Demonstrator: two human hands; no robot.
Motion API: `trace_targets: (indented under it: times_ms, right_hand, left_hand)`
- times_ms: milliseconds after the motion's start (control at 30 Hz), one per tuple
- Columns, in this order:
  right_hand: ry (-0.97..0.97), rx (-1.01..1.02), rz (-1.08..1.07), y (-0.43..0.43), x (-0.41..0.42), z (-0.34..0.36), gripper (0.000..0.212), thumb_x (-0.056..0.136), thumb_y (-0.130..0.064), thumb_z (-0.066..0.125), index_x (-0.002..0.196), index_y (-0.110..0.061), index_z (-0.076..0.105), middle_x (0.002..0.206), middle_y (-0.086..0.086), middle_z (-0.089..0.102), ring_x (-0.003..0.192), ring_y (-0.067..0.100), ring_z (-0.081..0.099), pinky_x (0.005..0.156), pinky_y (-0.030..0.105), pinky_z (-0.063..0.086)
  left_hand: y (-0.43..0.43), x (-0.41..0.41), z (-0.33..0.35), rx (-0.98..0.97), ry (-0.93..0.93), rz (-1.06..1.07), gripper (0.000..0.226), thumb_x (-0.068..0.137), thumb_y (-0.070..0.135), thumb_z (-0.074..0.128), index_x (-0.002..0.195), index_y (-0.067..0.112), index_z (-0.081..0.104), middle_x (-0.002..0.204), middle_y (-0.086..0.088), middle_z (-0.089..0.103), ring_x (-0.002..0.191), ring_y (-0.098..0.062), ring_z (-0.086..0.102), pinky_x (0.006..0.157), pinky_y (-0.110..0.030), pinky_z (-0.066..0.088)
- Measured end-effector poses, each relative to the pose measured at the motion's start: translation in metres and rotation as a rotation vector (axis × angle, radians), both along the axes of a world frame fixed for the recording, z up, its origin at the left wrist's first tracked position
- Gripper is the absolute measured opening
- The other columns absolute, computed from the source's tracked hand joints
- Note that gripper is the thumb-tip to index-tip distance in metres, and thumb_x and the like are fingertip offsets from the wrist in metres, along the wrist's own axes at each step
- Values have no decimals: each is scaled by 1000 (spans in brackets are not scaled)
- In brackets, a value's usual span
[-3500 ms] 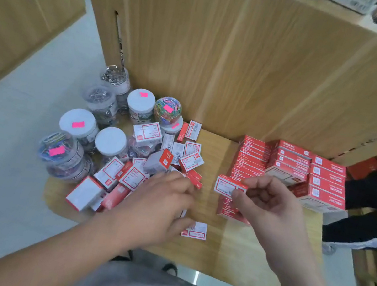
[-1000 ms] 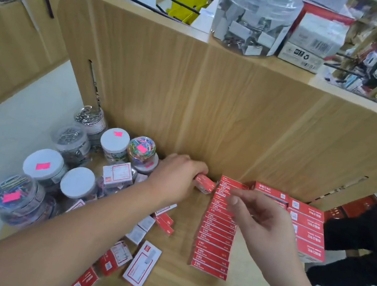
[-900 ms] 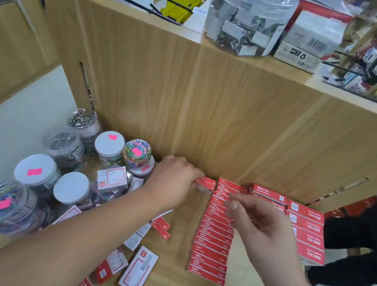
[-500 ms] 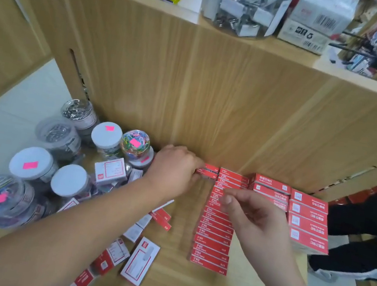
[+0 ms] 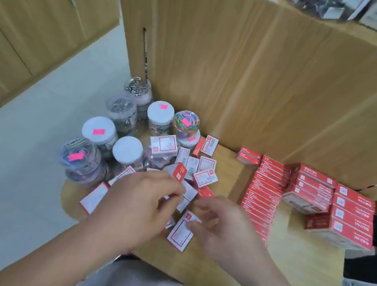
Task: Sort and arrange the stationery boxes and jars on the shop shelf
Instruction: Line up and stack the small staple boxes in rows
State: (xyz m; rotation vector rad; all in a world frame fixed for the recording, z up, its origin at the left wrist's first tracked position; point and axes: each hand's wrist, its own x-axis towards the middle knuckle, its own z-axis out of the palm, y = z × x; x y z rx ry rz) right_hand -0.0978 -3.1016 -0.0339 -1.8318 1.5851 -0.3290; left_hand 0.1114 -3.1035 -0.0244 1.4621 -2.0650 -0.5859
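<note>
Red-and-white small cardboard boxes [image 5: 202, 175] are lying jumbled mid-shelf, both hands hovering over them: left hand [image 5: 138, 209] and right hand [image 5: 225, 230] fingers loosely curled, grasp unclear. Bare wooden shelf [image 5: 300, 258] is lying open near right. Clear plastic jars [image 5: 119, 130] holding clips are crowding the left edge.

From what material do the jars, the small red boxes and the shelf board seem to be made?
Jars: likely clear plastic, glossy; the clips inside show through the walls, and some lids are opaque white.
Small red boxes: probably printed cardboard, smooth; sharp folded edges and white labels.
Shelf board: light wood-grain surface, matte; solid wood or laminate, I cannot tell which.
</note>
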Motion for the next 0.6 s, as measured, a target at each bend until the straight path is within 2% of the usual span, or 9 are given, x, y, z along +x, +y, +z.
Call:
trace_targets:
  times_ms: [67,133,233,300,367,433,467,533,600]
  right_hand:
    - [110,-11,49,6,11,-8,47,75,-41,82,119,-32,66,108,-15,58,103,13,60,89,32,50]
    - [217,-20,81,14,21,-16,64,74,-43,80,133,-34,56,127,-13,52,118,16,55,94,34,49]
    - [340,-33,105,24,32,-21,70,81,-41,74,143,-33,43,140,-9,40,125,21,52,91,37,50]
    - [361,-62,79,28,34,-21,64,81,-41,75,137,-31,48,133,-7,40,120,22,54,85,38,51]
    - [301,-121,23,34,29,-19,45,80,-36,76,120,-28,58,118,-7,41,108,23,59,76,39,51]
    - [166,-206,-53,42,18,-17,23,82,-28,76,100,-29,62,101,-11,44,89,14,60,67,37,49]
    - [100,-227,-100,48,10,-16,20,82,-26,77,94,-31,62,94,-15,45,80,6,57,65,31,47]
    - [-23,-229,-212,61,-11,-16,24,81,-21,80,89,-32,60,82,-15,48,73,5,52,61,19,40]
    - [-126,-225,-317,74,-31,-16,32,78,-14,83,86,-34,60,77,-12,52,71,10,53,60,17,39]
  left_hand:
    - [20,4,-8,37,-54,27,10,89,38,61,92,33,70,79,13,62,72,-7,59,62,-36,53]
    - [33,6,-15,52,-76,53,15,89,45,57,93,36,69,77,14,60,73,-5,58,61,-35,52]
    - [45,6,-19,33,-77,58,11,89,44,60,87,35,65,72,13,56,70,-5,54,58,-31,49]
    - [48,6,-20,32,-79,53,10,91,42,61,85,34,63,71,13,53,69,-4,52,57,-26,45]
    - [51,6,-18,33,-43,50,8,92,39,63,85,34,66,73,14,54,70,-3,52,59,-23,43]
    - [52,2,-16,29,39,22,5,91,36,66,88,34,69,74,14,58,70,-1,55,61,-22,45]
    - [53,-1,-17,43,83,-8,4,91,35,66,89,34,70,75,15,59,69,0,55,62,-22,46]
    - [54,-13,-18,103,138,-79,6,90,36,67,95,35,70,78,17,60,68,2,54,62,-23,49]
    - [56,-28,-25,170,131,-131,17,88,40,68,104,38,67,80,20,59,69,2,55,64,-24,50]
